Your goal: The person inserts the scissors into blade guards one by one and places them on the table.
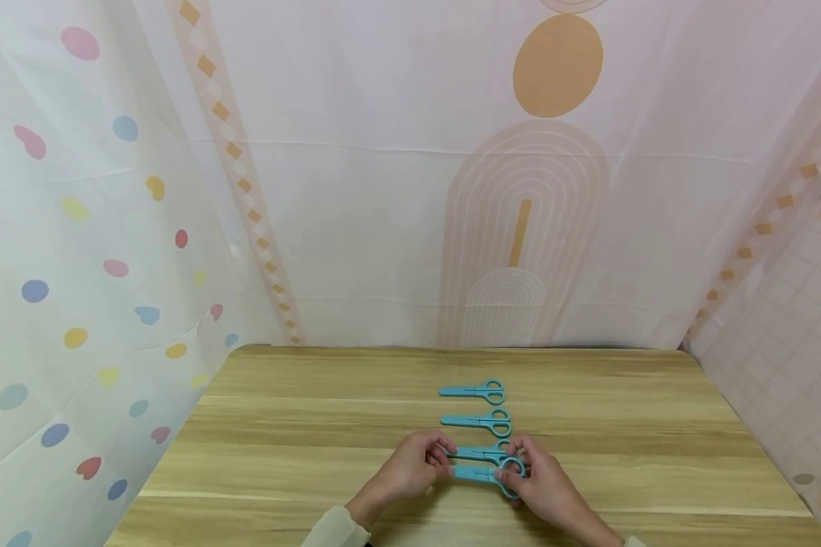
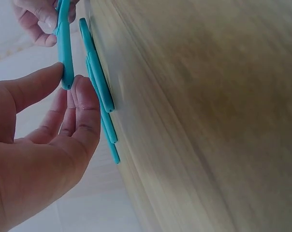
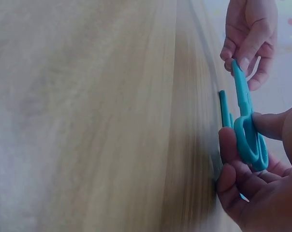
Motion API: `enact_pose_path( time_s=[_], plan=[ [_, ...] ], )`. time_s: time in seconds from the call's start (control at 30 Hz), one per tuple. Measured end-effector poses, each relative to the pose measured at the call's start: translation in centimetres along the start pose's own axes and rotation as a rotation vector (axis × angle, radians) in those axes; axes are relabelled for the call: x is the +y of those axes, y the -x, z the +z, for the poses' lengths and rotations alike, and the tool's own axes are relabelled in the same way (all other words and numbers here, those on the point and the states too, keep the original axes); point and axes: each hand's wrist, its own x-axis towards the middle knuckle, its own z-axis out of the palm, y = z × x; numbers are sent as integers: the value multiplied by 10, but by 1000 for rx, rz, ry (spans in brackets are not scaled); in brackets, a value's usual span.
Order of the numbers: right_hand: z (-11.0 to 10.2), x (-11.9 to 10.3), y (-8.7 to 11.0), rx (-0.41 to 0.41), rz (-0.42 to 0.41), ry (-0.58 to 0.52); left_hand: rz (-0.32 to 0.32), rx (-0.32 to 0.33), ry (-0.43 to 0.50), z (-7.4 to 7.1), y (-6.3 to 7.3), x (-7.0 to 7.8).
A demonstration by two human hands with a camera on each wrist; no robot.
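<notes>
A pair of turquoise scissors (image 1: 475, 473) is held just above the table between both hands, with its rings to the right. My left hand (image 1: 410, 467) pinches the blunt blade tip; the left wrist view shows the thumb (image 2: 49, 79) on one side and fingers on the other. At the finger rings, my right hand (image 1: 543, 482) grips with thumb (image 3: 269, 124) and fingers. Right behind lies a matching pair of scissors (image 1: 475, 453), its rings partly hidden by the right fingers. Two more alike, a nearer pair (image 1: 461, 419) and a farther pair (image 1: 458, 391), lie behind in a column.
The wood-grain table (image 1: 301, 425) carries the scissors lying flat, all pointing left. A pale patterned curtain (image 1: 356, 228) hangs along the table's back edge. Another curtain with coloured dots (image 1: 109, 319) hangs at the left, and a checked one (image 1: 780, 327) at the right.
</notes>
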Motion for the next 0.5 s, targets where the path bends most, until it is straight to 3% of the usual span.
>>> enact_pose_path(
  time_s=[0.27, 0.5],
  plan=[
    [-2, 1, 2, -102, -78, 150, -36, -19, 47, 1, 3, 0],
    [-7, -2, 3, -125, -41, 159, -56, -41, 51, -1, 6, 0]
  ],
)
